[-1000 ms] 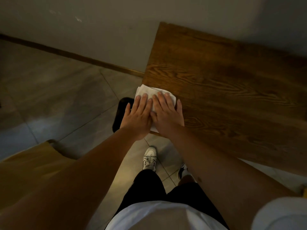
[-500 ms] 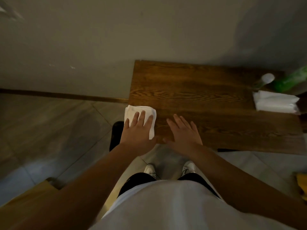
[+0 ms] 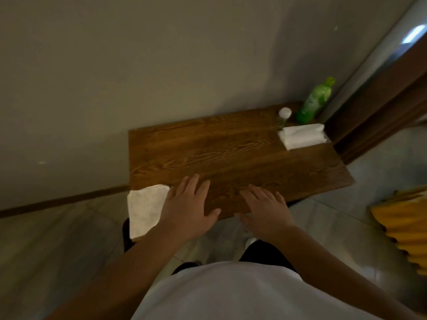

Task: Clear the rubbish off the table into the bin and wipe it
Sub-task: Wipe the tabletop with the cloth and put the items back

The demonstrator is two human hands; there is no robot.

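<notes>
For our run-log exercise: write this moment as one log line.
left hand: flat on table, beside white cloth | right hand: flat, empty | tissue pack, green bottle, small jar: far corner

Bench: we see a dark wooden bench point(image 3: 221, 146) with strong grain, its far edge against the wall.
Near left corner: a white cloth point(image 3: 145, 209) lies flat here and overhangs the near edge.
Near edge: our left hand point(image 3: 187, 209) lies flat on the wood just beside the cloth; our right hand point(image 3: 265, 209) lies flat further right, apart from it.
Far right corner: a green bottle point(image 3: 314, 102) stands by the wall, with a small white-capped container point(image 3: 283, 116) beside it, possibly clear, though we can't tell in the blur.
Right side: a white tissue pack point(image 3: 301, 136) lies just in front of those two.
</notes>
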